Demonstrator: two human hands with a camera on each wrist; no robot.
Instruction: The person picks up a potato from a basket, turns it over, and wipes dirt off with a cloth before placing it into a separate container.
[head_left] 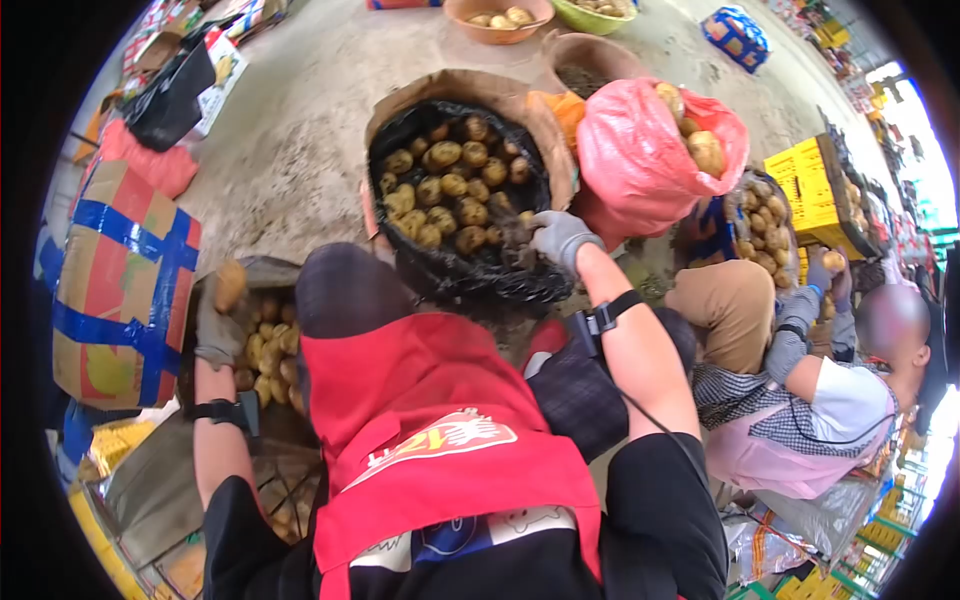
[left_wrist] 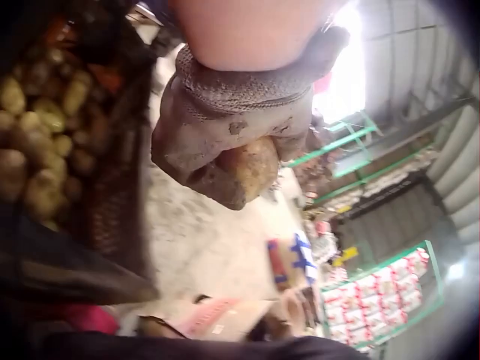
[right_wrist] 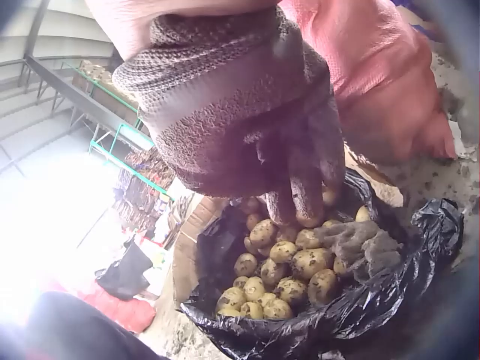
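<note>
My gloved left hand (head_left: 217, 325) grips a brown potato (left_wrist: 255, 171), fingers curled round it. It is over the left side of a dark sack (head_left: 270, 268) of potatoes beside my knee. My right hand (head_left: 562, 238), also in a grey glove, is over the edge of a cardboard box (head_left: 395, 105) lined with a black plastic bag (right_wrist: 375, 307). Its fingers (right_wrist: 306, 196) point down loosely above the dirt-specked potatoes (right_wrist: 311, 262) inside. A crumpled grey cloth-like piece (right_wrist: 364, 244) lies on those potatoes, close to the fingertips.
A pink sack (head_left: 630, 150) of larger potatoes stands right of the box. A blue-taped carton (head_left: 125, 285) is at the far left. Bowls (head_left: 497, 30) sit at the back. On the right, another person (head_left: 810, 400) crouches near a yellow crate (head_left: 805, 185).
</note>
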